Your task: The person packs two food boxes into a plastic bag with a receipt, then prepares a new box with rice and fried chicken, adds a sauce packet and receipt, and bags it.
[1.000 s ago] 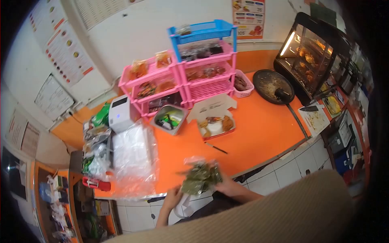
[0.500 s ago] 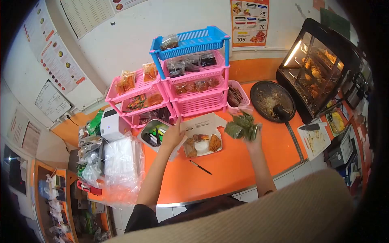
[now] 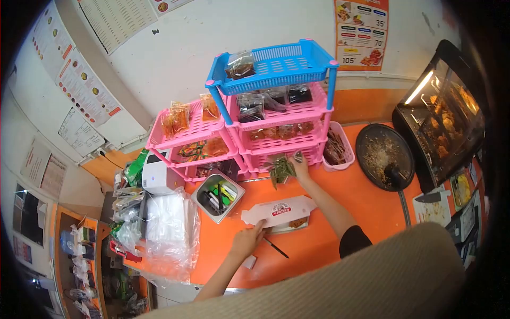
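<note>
Below centre, your left hand (image 3: 248,240) touched the thin, bendy lid of the food box (image 3: 279,210); whether it gripped was unclear. Just above and to the right, your right hand (image 3: 301,168) pinched the bag of leaves (image 3: 280,170) by its edge at the pink rack (image 3: 276,148). The bag looked light, soft and probably slippery.

t−1.0 s: both hands at the counter's near edge, together on the bag of green leaves (image 3: 280,169). t−0.5 s: right hand (image 3: 301,169) held the bag raised, right of the takeaway box; left hand (image 3: 249,237) was at the raised lid (image 3: 279,210), food fully exposed. Now: right hand has carried the bag across to the lowest shelf of the pink rack (image 3: 287,151). Lid has come down over the box, only a strip of food showing. Left hand has shifted to the lid's near left edge.
</note>
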Available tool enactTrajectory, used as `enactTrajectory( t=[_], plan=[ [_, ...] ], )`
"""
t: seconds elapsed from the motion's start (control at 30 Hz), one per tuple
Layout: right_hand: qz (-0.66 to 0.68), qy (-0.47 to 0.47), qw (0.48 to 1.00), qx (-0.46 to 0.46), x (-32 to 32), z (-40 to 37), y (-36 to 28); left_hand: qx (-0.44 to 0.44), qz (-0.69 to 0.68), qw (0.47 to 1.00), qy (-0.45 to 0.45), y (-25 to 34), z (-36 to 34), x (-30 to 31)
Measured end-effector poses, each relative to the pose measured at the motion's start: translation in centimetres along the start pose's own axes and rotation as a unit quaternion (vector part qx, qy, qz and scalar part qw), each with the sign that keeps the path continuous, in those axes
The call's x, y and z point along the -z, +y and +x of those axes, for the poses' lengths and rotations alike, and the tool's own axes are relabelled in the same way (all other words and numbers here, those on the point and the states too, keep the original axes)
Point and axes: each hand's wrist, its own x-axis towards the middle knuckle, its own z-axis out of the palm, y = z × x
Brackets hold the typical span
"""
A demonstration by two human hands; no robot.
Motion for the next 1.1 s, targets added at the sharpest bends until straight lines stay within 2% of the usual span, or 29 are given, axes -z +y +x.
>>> enactTrajectory(
  t=[0.03, 0.07, 0.17, 0.23, 0.33, 0.43, 0.47, 0.53, 0.57, 0.6, 0.7, 0.73, 0.83, 0.87, 0.97, 1.0, 1.07, 1.1],
  plan=[
    [-0.01, -0.021, 1.0, -0.003, -1.0, 1.0, 0.3, 0.008, 0.011, 1.0, -0.01, 0.2, -0.1, 0.1],
    [-0.046, 0.013, 0.999, -0.007, -1.5, 3.2, 3.6, 0.011, 0.016, 1.0, -0.015, 0.4, -0.2, 0.3],
    [-0.066, 0.077, 0.989, 0.11, -3.1, 5.3, 2.9, 0.014, 0.026, 0.999, -0.023, 0.3, -0.2, 0.7],
    [-0.344, 0.086, 0.925, 0.136, -2.1, 9.9, 6.9, 0.011, 0.021, 0.999, -0.031, 0.2, -0.5, 0.2],
    [-0.469, 0.077, 0.864, 0.165, -1.1, 11.0, 5.8, 0.027, -0.024, 0.999, -0.033, 0.7, -0.6, 0.8],
    [-0.589, 0.038, 0.789, 0.172, -1.2, 9.4, 2.3, 0.046, -0.027, 0.999, -0.003, 1.0, -1.1, 1.5],
    [-0.593, -0.021, 0.792, 0.144, -1.2, 8.5, -0.5, 0.043, -0.036, 0.998, 0.042, 1.1, -1.5, 1.8],
    [-0.584, -0.099, 0.776, 0.217, -0.2, 8.7, -0.2, 0.033, -0.052, 0.99, 0.13, 1.1, -2.6, 2.9],
    [-0.577, -0.138, 0.765, 0.252, 0.6, 8.6, -0.2, 0.051, -0.079, 0.986, 0.137, 1.1, -3.2, 3.5],
    [-0.524, -0.174, 0.811, 0.194, 1.7, 8.7, -0.4, 0.069, -0.105, 0.981, 0.144, 1.0, -4.0, 4.2],
    [-0.427, -0.194, 0.88, 0.073, 3.9, 6.3, -4.5, 0.114, -0.197, 0.958, 0.177, 1.0, -6.1, 5.9],
    [-0.5, -0.149, 0.84, 0.151, 4.5, 6.4, -4.2, 0.129, -0.23, 0.947, 0.187, 0.8, -6.8, 6.3],
    [-0.525, -0.052, 0.806, 0.268, 6.1, 6.8, -0.4, 0.006, -0.212, 0.947, 0.241, -1.4, -8.4, 6.5],
    [-0.558, -0.022, 0.767, 0.316, 6.4, 6.4, 0.0, 0.079, -0.263, 0.938, 0.213, -0.7, -9.2, 7.3],
    [-0.436, -0.086, 0.877, 0.182, 6.0, 0.4, -6.7, 0.152, -0.266, 0.937, 0.165, 0.6, -11.0, 10.9],
    [-0.42, -0.029, 0.859, 0.293, 6.3, -1.1, -6.7, 0.163, -0.294, 0.922, 0.19, 0.9, -11.5, 11.3],
    [-0.218, -0.044, 0.96, 0.172, 6.7, -5.5, -9.7, 0.164, -0.342, 0.896, 0.231, 0.8, -12.6, 11.4],
    [-0.112, -0.048, 0.987, 0.104, 6.7, -8.2, -11.6, 0.164, -0.366, 0.881, 0.251, 0.7, -13.2, 11.3]
  ],
)
